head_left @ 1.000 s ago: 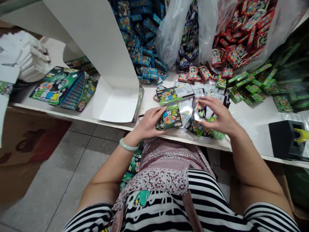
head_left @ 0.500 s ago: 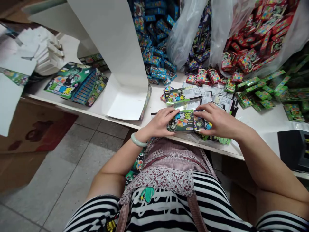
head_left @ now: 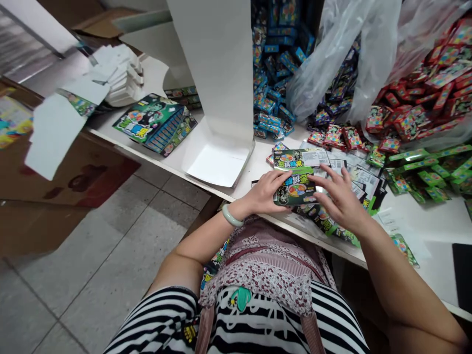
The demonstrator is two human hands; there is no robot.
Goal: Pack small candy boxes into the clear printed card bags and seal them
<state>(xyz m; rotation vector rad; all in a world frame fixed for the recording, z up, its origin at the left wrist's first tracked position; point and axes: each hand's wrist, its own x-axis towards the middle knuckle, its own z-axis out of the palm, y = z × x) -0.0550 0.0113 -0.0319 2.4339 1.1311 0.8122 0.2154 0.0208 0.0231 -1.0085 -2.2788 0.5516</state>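
My left hand [head_left: 266, 192], a pale green bangle on its wrist, grips the left end of a small green and black candy packet [head_left: 296, 187] at the near edge of the white table [head_left: 435, 231]. My right hand [head_left: 341, 199] rests on the packet's right end with its fingers spread. Under both hands lies a loose pile of clear and printed sachets [head_left: 354, 179]. Another green packet [head_left: 295, 160] lies just behind.
An open white display carton [head_left: 217, 98] stands to the left. Heaps of blue [head_left: 271, 83], red [head_left: 420, 103] and green [head_left: 427, 172] small boxes, partly in clear plastic bags, fill the back. A green printed box [head_left: 153, 120] and folded white cartons [head_left: 118, 81] lie far left.
The view has swung left and down. My right hand has gone from gripping the packet's right end to lying on it with fingers spread; the left hand keeps its hold.
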